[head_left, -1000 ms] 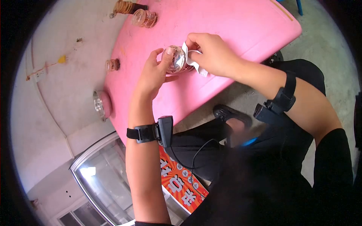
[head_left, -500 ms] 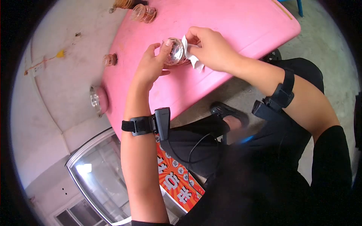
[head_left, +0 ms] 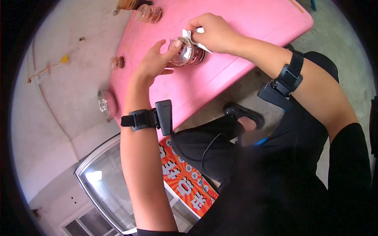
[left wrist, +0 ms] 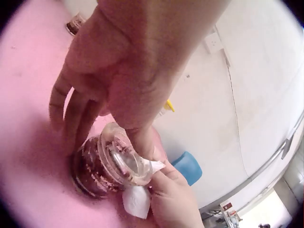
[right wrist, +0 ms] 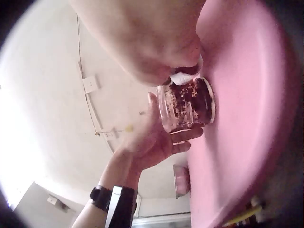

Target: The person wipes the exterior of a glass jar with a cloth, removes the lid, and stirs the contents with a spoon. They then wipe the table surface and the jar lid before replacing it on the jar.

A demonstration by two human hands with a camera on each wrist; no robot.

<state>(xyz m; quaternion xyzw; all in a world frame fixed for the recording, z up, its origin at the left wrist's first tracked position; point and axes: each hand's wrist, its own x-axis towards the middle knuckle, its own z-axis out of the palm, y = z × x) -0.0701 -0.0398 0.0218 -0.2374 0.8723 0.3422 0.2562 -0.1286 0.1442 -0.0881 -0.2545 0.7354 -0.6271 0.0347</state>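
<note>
Left hand: the glass jar (head_left: 185,53) is grasped by the left hand (head_left: 155,65), with the thumb laid on the rim and the fingers curved along the side of the glass.
Right hand: a white cloth (head_left: 193,37) is pinched in the curled fingers of the right hand (head_left: 214,33) and pressed to the jar's rim, on the side opposite the left thumb.
Glass jar: it is held between the two hands with its base down on the pink table (head_left: 244,23) and its open mouth turned up towards the head camera. Brown smears are seen on the inside of the glass.
White cloth: most of it is hidden inside the right hand's grip. A folded corner sticks out beside the jar's mouth, touching it.
Beyond the left hand's grip: a small jar (head_left: 117,62) stands on the table, well apart from the held one. A round metal piece (head_left: 103,106) lies at the table's edge, farther out on the same side.
Beyond both grips: another glass jar (head_left: 149,13) is seen near the far end of the table.
</note>
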